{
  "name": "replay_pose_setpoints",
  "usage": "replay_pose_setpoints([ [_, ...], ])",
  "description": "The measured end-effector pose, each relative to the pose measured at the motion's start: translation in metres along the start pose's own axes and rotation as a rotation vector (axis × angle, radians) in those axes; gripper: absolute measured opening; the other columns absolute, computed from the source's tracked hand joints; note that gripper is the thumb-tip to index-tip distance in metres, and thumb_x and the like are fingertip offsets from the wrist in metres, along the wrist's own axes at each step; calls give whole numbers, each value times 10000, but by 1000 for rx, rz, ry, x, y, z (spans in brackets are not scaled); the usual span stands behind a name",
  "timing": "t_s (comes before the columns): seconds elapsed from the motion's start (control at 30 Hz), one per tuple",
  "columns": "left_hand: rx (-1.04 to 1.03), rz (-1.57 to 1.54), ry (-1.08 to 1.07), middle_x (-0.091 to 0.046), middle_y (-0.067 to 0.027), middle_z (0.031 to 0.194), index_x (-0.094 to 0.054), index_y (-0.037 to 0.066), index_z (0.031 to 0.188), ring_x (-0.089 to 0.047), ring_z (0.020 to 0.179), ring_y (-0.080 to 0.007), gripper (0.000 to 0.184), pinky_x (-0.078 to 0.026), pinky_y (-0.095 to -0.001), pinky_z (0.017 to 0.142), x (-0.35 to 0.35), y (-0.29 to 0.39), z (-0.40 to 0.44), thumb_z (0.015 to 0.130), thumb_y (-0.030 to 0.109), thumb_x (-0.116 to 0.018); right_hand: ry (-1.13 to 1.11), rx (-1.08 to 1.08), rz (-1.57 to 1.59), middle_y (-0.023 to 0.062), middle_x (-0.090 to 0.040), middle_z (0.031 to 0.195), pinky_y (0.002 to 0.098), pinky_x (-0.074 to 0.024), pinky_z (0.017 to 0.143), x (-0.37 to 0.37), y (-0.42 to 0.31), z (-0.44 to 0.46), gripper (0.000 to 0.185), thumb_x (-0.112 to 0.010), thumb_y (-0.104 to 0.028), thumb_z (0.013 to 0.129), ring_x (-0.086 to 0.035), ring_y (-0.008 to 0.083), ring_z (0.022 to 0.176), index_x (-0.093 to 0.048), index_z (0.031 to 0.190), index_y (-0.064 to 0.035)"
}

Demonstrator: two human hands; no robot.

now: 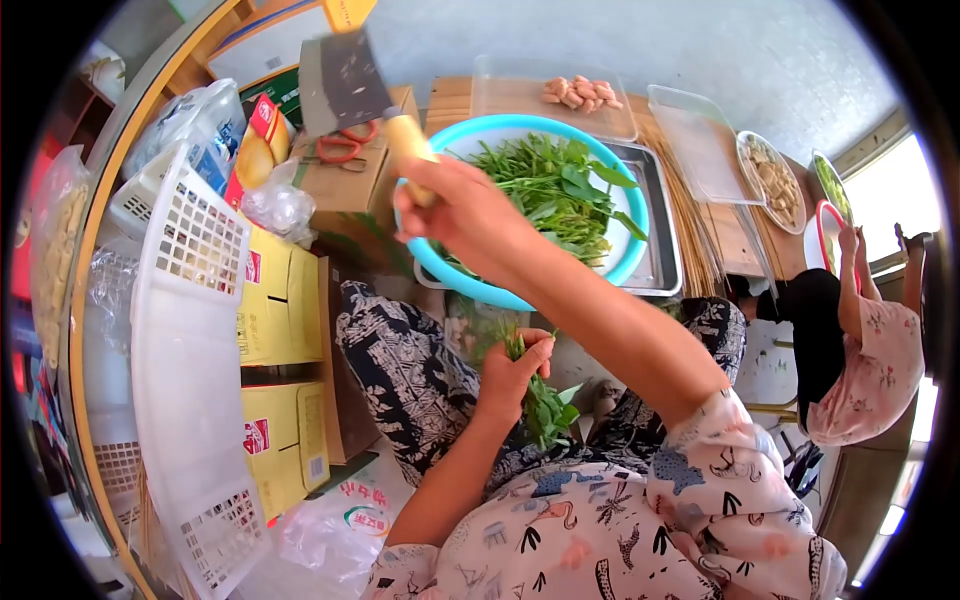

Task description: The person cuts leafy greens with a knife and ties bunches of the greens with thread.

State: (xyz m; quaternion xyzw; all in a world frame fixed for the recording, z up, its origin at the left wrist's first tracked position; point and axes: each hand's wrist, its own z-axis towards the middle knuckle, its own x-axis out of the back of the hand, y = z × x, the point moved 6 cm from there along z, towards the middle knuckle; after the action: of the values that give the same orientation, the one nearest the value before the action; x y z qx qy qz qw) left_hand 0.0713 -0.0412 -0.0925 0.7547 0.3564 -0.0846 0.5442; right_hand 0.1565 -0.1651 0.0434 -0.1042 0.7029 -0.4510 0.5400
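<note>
top: pale pink, flamingo-and-palm print | sleeves: short, loose | trousers: black-and-white patterned | hands: bare

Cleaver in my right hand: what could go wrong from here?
The cleaver, held up in the right hand, might slip if the grip loosens.

If it swings down carelessly, it could cut the left hand, which holds greens between the legs.

The scissors lie loose on a box and might get knocked off.

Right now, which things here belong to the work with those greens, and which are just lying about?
Seemingly in the job:
cleaver (right hand)
bunch of greens (left hand)
turquoise basin

Probably lying about:
red-handled scissors
white plastic basket
yellow boxes
</note>
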Motion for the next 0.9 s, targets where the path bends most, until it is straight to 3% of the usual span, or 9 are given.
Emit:
replay_pose_setpoints([
  [0.1,-21,161,-66,-570,-4,658,-634,-4,905,-514,563,-77,107,-397,-215,542,-7,-17,5,834,76,-640,128,141,-320,66,-583,866,296,-455,722,23,-53,-98,385,-569,-214,864,-553,150,715,-465,1180,-21],
  [0.17,-5,248,-109,-576,-11,674,-639,-8,909,-522,573,-82,111,-407,-216,549,-14,-29,7,828,67,-648,278,164,-393,69,-579,848,258,-457,615,51,-86,-148,443,-606,-207,837,-556,140,671,-442,1213,-40],
  [0.2,-9,331,-141,-582,-18,689,-644,-12,914,-531,583,-88,116,-417,-217,556,-20,-33,7,823,58,-655,363,191,-451,52,-557,791,227,-424,524,63,-102,-176,437,-592,-180,854,-531,120,597,-431,1234,-37],
  [0.27,26,364,-173,-578,-9,675,-647,-13,905,-527,573,-83,112,-415,-216,553,-36,-43,9,822,62,-655,528,304,-739,26,-507,678,219,-400,472,86,-123,-227,303,-511,-132,908,-484,99,505,-460,1189,-27],
  [0.43,-6,558,-165,-576,5,668,-659,4,875,-520,552,-76,102,-406,-217,537,-66,-70,32,820,89,-656,812,102,-684,15,-516,628,218,-387,430,146,-116,-332,186,-478,-125,925,-483,95,440,-507,1075,-19],
  [0.57,-57,645,-122,-583,5,674,-664,6,857,-513,552,-70,99,-392,-229,541,-89,-76,59,820,97,-652,855,-47,-687,22,-516,628,230,-396,426,168,-84,-376,171,-490,-120,917,-488,93,442,-521,1047,-14],
  [0.7,-85,582,-60,-588,-4,687,-668,-12,872,-510,554,-77,107,-390,-240,558,-92,-82,78,816,77,-656,803,-207,-825,16,-535,610,253,-413,446,171,-53,-395,298,-536,-127,899,-505,84,466,-508,1177,-23],
  [0.83,-52,485,-58,-591,-15,717,-660,-23,905,-521,561,-93,132,-399,-243,561,-93,-80,77,821,79,-660,765,-283,-983,108,-564,607,284,-424,468,161,-44,-401,327,-546,-109,873,-526,149,468,-514,1184,-12],
  [0.9,-34,423,-86,-590,-29,744,-651,-18,934,-530,576,-108,163,-404,-247,558,-97,-73,70,826,101,-672,716,-159,-1195,139,-584,647,297,-431,474,154,-49,-399,326,-564,-64,841,-558,222,496,-535,1162,-12],
])
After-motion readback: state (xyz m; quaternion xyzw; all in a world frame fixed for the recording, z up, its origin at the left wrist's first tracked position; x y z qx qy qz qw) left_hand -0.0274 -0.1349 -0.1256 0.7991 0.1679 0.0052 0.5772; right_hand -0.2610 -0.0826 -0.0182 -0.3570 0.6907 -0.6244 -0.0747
